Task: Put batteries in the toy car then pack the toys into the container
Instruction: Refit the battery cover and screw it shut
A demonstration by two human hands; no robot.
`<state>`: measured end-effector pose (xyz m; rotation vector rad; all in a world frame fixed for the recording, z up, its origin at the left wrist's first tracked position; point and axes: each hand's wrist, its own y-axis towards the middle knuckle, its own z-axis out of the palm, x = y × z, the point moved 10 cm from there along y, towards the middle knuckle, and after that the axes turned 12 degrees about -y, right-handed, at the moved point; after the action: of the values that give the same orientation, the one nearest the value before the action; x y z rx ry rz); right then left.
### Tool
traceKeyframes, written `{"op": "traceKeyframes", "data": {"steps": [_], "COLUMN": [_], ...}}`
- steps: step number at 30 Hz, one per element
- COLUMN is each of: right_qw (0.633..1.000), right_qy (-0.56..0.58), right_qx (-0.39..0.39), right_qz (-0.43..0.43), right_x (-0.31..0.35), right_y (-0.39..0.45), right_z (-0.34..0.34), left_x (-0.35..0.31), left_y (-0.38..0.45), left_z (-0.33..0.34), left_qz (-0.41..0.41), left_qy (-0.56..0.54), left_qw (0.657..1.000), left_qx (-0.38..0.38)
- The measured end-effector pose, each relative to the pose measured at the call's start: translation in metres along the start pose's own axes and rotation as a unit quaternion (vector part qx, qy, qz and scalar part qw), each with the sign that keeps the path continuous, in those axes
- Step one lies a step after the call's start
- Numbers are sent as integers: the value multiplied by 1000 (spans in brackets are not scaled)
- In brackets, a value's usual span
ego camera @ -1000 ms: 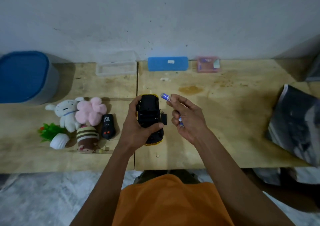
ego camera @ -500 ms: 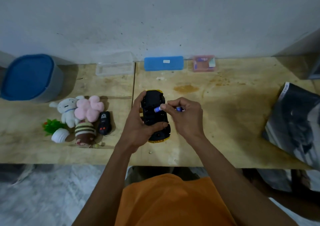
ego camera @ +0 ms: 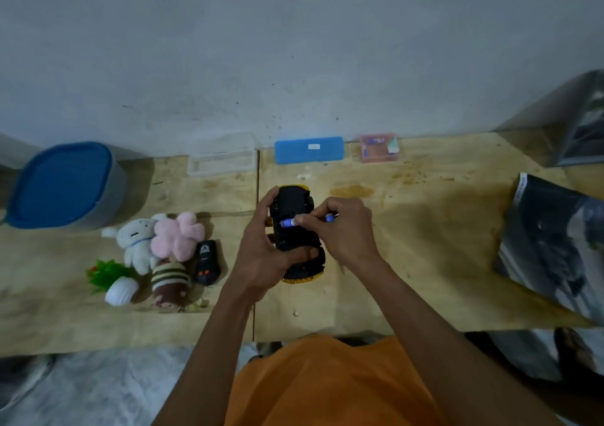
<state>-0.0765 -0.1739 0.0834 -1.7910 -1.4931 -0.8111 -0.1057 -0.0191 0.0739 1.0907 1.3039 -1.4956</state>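
Fingers pinch a battery crosswise over the lengthwise car.

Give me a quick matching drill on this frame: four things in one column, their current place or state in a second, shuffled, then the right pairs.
Things:
1. toy car
2. battery
3. remote control
4. blue-lidded container

Places or states:
A. far left of the table, lid on
B. upside down, gripped by the left hand
C. lying beside the plush toys
D. pinched by the right hand against the car's underside

Pairs: 1-B, 2-D, 3-C, 4-A
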Motion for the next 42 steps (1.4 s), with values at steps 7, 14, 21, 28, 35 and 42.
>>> {"op": "traceKeyframes", "data": {"steps": [7, 14, 21, 28, 35, 42], "right_qw": [997, 880, 817, 885, 984, 997], "right_qy": [-45, 288, 437, 338, 103, -26], "right_qx": [28, 158, 187, 94, 52, 31], "right_qz": [53, 344, 326, 305, 135, -64], "right_x": [18, -6, 5, -1, 20, 58], "right_y": [3, -23, -32, -26, -6, 8], "right_z": [35, 71, 80, 65, 38, 36], "left_x": [1, 17, 22, 15, 8, 0], "left_y": [1, 5, 8, 18, 24, 26], "left_z": [-42, -71, -80, -77, -68, -57], "left_qz": [-11, -41, -53, -52, -43, -36], "left_qy": [-19, -31, -35, -33, -26, -30], "left_qw": [1000, 999, 998, 998, 998, 997], "left_qx": [0, -4, 9, 24, 38, 55]}}
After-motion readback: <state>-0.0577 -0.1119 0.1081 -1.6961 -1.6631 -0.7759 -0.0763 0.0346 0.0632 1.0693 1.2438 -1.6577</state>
